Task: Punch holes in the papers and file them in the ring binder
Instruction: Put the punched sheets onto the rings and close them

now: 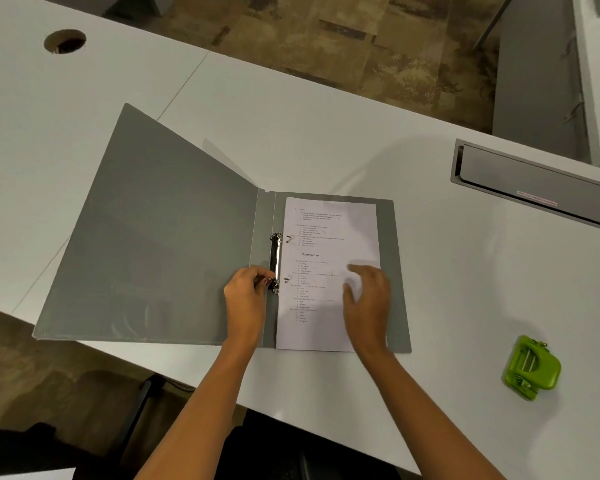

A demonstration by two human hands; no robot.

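The grey ring binder [153, 237] is lying open at the desk's [465, 306] front edge, printed papers [329, 237] sitting on its right cover beside the ring mechanism [275, 261]. The left hand [246, 292] is pinching the mechanism's lower end; the right hand [368, 296] is spreading its fingers over the sheets. Should the papers slip, closing rings could tear holes or nip fingertips.

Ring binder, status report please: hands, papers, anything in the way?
Left hand pinching ring mechanism at its near end. Right hand open over papers in ring binder. Hole punch aside, nothing blocking.
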